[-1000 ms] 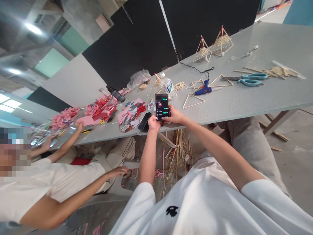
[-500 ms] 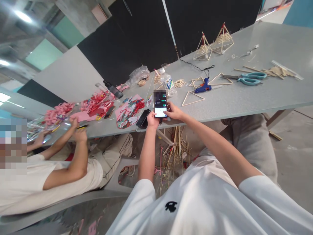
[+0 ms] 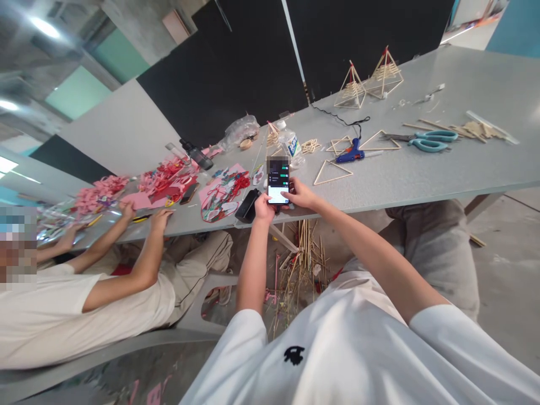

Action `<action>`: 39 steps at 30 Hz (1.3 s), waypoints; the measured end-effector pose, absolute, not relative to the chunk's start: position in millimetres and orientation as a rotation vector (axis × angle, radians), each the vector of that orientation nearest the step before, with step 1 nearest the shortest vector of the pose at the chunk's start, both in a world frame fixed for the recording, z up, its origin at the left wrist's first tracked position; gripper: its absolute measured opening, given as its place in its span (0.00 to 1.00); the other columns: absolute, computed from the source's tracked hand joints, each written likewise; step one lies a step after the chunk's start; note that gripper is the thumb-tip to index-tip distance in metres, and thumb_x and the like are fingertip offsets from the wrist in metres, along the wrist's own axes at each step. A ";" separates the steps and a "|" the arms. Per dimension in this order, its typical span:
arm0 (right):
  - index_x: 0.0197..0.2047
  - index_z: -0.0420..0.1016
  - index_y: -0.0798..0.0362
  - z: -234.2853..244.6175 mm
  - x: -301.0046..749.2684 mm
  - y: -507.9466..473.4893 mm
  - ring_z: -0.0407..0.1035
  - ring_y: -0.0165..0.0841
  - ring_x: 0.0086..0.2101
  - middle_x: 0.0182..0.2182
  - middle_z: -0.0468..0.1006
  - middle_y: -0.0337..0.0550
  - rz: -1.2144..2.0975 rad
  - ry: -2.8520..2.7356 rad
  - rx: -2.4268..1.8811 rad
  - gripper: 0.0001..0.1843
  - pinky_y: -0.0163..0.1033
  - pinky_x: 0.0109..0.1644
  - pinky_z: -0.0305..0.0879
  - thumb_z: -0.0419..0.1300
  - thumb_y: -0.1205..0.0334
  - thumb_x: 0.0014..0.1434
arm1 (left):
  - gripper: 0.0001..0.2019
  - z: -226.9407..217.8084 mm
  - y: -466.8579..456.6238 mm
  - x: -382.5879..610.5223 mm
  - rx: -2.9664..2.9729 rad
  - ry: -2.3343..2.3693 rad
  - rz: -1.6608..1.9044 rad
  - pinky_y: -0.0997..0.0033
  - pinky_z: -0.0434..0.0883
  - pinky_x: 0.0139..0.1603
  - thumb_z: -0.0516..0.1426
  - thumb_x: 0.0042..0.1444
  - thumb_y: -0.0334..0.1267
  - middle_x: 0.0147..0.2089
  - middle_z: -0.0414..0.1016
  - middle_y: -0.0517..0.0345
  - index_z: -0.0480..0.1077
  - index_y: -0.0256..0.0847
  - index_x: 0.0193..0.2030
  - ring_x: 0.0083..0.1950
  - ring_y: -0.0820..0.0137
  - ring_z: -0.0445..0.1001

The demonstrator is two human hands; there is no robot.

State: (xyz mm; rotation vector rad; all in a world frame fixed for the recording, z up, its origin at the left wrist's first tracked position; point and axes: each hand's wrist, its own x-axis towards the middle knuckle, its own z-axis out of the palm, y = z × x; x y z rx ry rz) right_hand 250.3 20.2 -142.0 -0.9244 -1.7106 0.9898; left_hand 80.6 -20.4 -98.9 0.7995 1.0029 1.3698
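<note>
A smartphone [image 3: 278, 181] with a lit chat screen and keyboard is held upright between both my hands at the table's front edge. My left hand [image 3: 264, 208] grips its lower left side, thumb by the keyboard. On the lower right side, my right hand [image 3: 300, 194] holds it too, thumb over the keys. A black case [image 3: 248, 206] lies just left of the phone. Behind it stands a clear plastic bottle [image 3: 289, 140] with a blue and white label. To the right are a blue glue gun [image 3: 351, 152] and a wooden stick triangle [image 3: 332, 173].
Farther right lie teal-handled scissors [image 3: 430, 140] and loose wooden sticks [image 3: 485, 128]. Two stick pyramids [image 3: 351, 89] stand at the back. Leftward are ribbons and paper cutouts [image 3: 225, 191]. A co-worker [image 3: 126, 287] sits at left. Several sticks [image 3: 301, 264] stand below the table.
The co-worker's nearer hand has moved right, away from the pink paper, and a yellow-black cutter now lies on the table. My hands keep holding the phone in nearly the same place.
</note>
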 end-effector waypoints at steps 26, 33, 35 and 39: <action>0.61 0.67 0.52 -151.6 247.5 29.9 0.81 0.42 0.41 0.46 0.85 0.50 1.032 -1.664 -0.832 0.22 0.54 0.51 0.82 0.63 0.53 0.68 | 0.31 -96.4 -20.1 80.7 0.750 1.016 1.359 0.48 0.88 0.45 0.55 0.42 0.33 0.46 0.88 0.40 0.79 0.29 0.55 0.55 0.41 0.86; 0.62 0.65 0.53 -150.8 247.5 27.7 0.82 0.45 0.45 0.49 0.85 0.52 1.019 -1.686 -0.833 0.31 0.53 0.54 0.80 0.70 0.51 0.62 | 0.31 -100.5 -17.7 79.9 0.795 1.032 1.347 0.46 0.87 0.47 0.56 0.43 0.33 0.48 0.87 0.41 0.78 0.30 0.56 0.55 0.43 0.86; 0.64 0.63 0.52 -151.4 246.9 27.2 0.82 0.45 0.44 0.47 0.85 0.50 1.020 -1.703 -0.834 0.36 0.53 0.53 0.80 0.72 0.52 0.59 | 0.30 -101.1 -17.2 79.8 0.800 1.031 1.343 0.45 0.87 0.48 0.56 0.43 0.33 0.48 0.87 0.41 0.79 0.29 0.56 0.55 0.43 0.86; 0.64 0.62 0.53 -151.1 246.1 26.0 0.82 0.44 0.44 0.47 0.84 0.50 1.032 -1.708 -0.830 0.37 0.52 0.52 0.80 0.72 0.52 0.58 | 0.30 -101.3 -16.7 80.1 0.813 1.027 1.339 0.45 0.87 0.48 0.56 0.43 0.34 0.48 0.87 0.40 0.79 0.28 0.55 0.56 0.43 0.85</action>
